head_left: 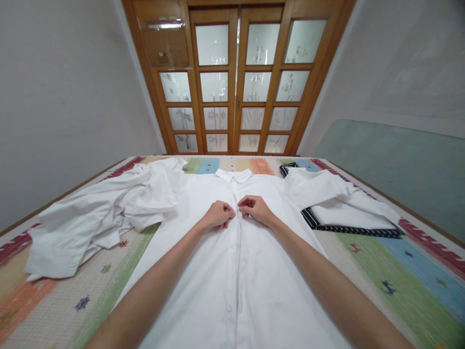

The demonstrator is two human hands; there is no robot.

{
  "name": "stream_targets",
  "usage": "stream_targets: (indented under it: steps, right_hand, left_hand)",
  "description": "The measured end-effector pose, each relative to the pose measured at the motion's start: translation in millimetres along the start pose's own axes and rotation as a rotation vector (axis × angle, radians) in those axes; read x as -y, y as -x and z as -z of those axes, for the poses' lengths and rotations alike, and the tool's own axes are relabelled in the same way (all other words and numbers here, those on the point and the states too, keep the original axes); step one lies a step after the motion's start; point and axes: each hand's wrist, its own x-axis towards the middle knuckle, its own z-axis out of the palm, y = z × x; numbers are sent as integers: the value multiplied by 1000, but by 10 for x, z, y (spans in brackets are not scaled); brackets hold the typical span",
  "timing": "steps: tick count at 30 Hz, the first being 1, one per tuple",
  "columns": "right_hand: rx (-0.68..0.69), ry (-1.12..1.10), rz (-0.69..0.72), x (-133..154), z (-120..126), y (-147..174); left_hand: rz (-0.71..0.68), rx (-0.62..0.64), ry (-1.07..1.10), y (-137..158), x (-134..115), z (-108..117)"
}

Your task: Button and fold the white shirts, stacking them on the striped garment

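A white button-up shirt [203, 281] lies spread front up, its collar [234, 175] pointing away from me. Both hands meet at the front placket, a short way below the collar. My left hand [220, 214] pinches the placket's edge from the left, fingers curled. From the right, my right hand [254, 208] pinches the opposite edge between thumb and fingertips. Any button between the fingertips is too small to make out. Lower down, the placket runs toward me with small white buttons along it.
A crumpled white garment [105, 213] lies to the left. On the right, the shirt's sleeve [316, 186] reaches toward folded white and black striped cloth [348, 228]. A colourful patterned tablecloth [363, 271] covers the table. Wooden glass-paned doors [236, 87] stand beyond, with walls on both sides.
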Motion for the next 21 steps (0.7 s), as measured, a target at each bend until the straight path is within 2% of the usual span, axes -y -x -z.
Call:
stream_targets:
  steps: [9,16,21]
  right_hand:
    - [43,41,-7,-10,-21,4]
    - [70,69,26,-30,-34,-5]
    - [83,38,17,6,-22,3]
  left_hand:
    - [10,35,-124,-29,-33,-9]
    - [154,63,118,-39,-19,-55]
    - [173,28,227,-88,61,-103]
